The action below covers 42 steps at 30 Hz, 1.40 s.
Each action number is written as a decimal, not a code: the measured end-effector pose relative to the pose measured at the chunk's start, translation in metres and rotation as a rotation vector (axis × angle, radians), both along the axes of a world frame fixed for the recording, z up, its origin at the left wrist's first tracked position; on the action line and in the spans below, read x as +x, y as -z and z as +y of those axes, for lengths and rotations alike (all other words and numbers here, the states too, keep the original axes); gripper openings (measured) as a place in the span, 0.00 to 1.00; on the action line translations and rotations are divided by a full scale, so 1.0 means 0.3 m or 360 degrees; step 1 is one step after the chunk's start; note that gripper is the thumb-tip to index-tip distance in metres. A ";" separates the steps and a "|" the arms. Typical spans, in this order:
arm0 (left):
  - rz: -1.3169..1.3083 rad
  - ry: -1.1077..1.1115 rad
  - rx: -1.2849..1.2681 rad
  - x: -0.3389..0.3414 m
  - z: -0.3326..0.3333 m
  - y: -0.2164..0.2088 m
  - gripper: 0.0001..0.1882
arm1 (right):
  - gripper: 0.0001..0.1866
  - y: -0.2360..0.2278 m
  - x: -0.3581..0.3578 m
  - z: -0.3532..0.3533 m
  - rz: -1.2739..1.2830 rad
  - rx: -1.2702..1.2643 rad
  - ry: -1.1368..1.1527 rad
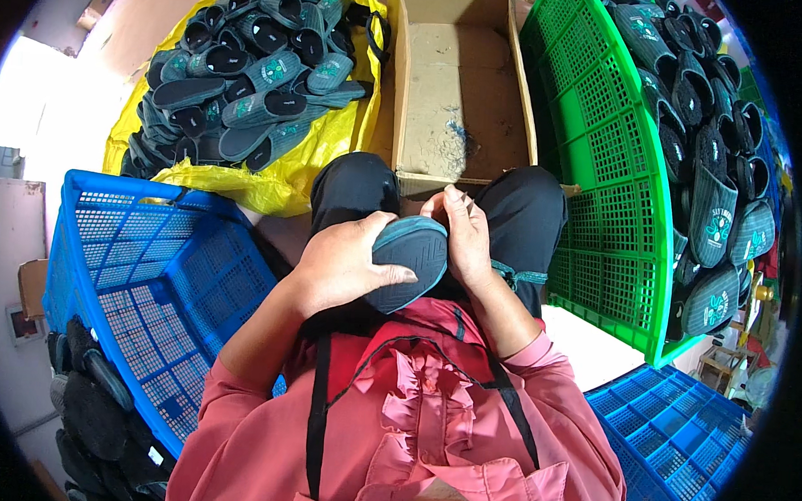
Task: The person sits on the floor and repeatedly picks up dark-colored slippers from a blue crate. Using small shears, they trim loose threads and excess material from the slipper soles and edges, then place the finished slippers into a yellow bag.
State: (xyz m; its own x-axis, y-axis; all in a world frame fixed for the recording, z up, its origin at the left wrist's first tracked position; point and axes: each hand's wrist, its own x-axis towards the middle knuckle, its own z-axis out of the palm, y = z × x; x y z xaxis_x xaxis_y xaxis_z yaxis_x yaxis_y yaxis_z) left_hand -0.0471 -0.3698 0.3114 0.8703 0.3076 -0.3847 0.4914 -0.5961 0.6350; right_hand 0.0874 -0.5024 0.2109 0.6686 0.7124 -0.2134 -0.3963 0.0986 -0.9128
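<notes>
One dark slipper (418,260), tread side up, was held over your lap between your two knees, close to the near edge of the cardboard box (466,83). Your left hand (340,259) had it gripped by the left edge, thumb across the sole. Your right hand (466,235) stood at its upper right edge, fingertips drawn narrow; whether they pinched anything could not be told. One yellow bag (337,181), left of the box, bore a heap of slippers (247,83) inside its crumpled edge. One blue crate (147,226) had its upper right corner near the bag's lower edge; more slippers (98,425) lay outside its lower left side. One green crate (599,116) stood on your right, further slippers (713,183) beyond its curved rim, and a second blue crate (671,423) below its bottom corner.
</notes>
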 end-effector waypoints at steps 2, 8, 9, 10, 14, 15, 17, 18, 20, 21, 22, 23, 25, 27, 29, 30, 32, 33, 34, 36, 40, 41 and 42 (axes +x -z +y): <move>-0.0012 -0.0136 0.0038 0.004 0.001 -0.003 0.31 | 0.20 0.013 -0.009 0.008 -0.0055 -0.0089 0.0190; -0.0279 -0.0396 0.0311 0.007 -0.041 -0.009 0.25 | 0.20 0.030 -0.062 0.038 -0.0219 -0.0074 0.0358; -0.0302 -0.0404 0.0312 0.011 -0.046 -0.007 0.24 | 0.20 0.018 -0.067 0.037 -0.0451 -0.0101 0.0349; -0.0326 -0.0412 0.0312 0.016 -0.050 -0.004 0.24 | 0.20 0.036 -0.068 0.044 -0.0432 -0.0115 0.0374; -0.0540 -0.0507 0.0228 0.019 -0.058 0.025 0.22 | 0.20 0.050 -0.059 0.080 -0.0245 0.0010 0.0368; -0.0587 -0.0537 0.0192 0.018 -0.061 0.030 0.21 | 0.20 0.047 -0.053 0.084 -0.0205 0.0024 0.0345; -0.0605 -0.0523 0.0294 0.020 -0.076 0.049 0.20 | 0.19 0.034 -0.040 0.090 -0.0125 0.0051 0.0294; -0.0568 -0.0506 0.0328 0.026 -0.083 0.037 0.20 | 0.19 -0.014 -0.040 0.093 -0.0032 0.0116 0.0298; -0.0607 -0.0537 0.0377 0.036 -0.072 0.033 0.20 | 0.19 0.014 -0.015 0.105 -0.0164 0.0062 0.0324; -0.0625 -0.0552 0.0397 0.042 -0.068 0.034 0.20 | 0.19 0.022 -0.005 0.108 -0.0230 0.0031 0.0337; -0.0833 -0.0597 0.0386 0.050 -0.068 0.037 0.20 | 0.18 0.022 0.003 0.101 -0.0351 0.0023 0.0369; -0.0880 -0.0683 0.0373 0.056 -0.066 0.027 0.20 | 0.17 0.014 0.000 0.114 -0.0351 0.0075 0.0474; -0.1169 -0.0852 0.0342 0.066 -0.071 0.040 0.20 | 0.16 -0.030 -0.003 0.084 -0.0127 0.0222 0.0457; -0.1276 -0.0875 0.0305 0.074 -0.105 0.054 0.24 | 0.18 -0.054 0.001 0.056 -0.0345 -0.0007 0.0365; -0.1297 -0.0798 0.0323 0.085 -0.132 0.059 0.26 | 0.18 -0.094 0.006 0.051 -0.0677 0.0056 0.0433; -0.1252 -0.0758 0.0291 0.086 -0.135 0.044 0.26 | 0.19 -0.092 0.028 0.031 -0.0695 -0.0037 0.0384; -0.1198 -0.0732 0.0105 0.084 -0.120 0.031 0.25 | 0.19 -0.084 0.045 0.008 -0.0803 -0.0111 0.0301; -0.1167 -0.0716 0.0010 0.085 -0.109 0.021 0.24 | 0.19 -0.087 0.041 0.004 -0.0867 -0.0065 0.0252; -0.1122 -0.0607 0.0065 0.088 -0.100 -0.002 0.20 | 0.19 -0.080 0.035 0.004 -0.0909 -0.0062 0.0181; -0.1032 -0.0611 0.0098 0.091 -0.097 0.024 0.17 | 0.19 -0.050 0.022 0.015 -0.0982 -0.0084 0.0118; -0.0912 -0.0628 0.0032 0.082 -0.084 0.075 0.12 | 0.20 0.003 0.016 0.008 -0.0892 -0.0119 0.0006; -0.0914 -0.0618 0.0010 0.080 -0.077 0.084 0.12 | 0.21 0.013 0.018 0.013 -0.0842 -0.0073 -0.0012; -0.0929 -0.0649 -0.0085 0.080 -0.074 0.074 0.11 | 0.21 0.013 0.020 0.015 -0.0798 -0.0054 -0.0045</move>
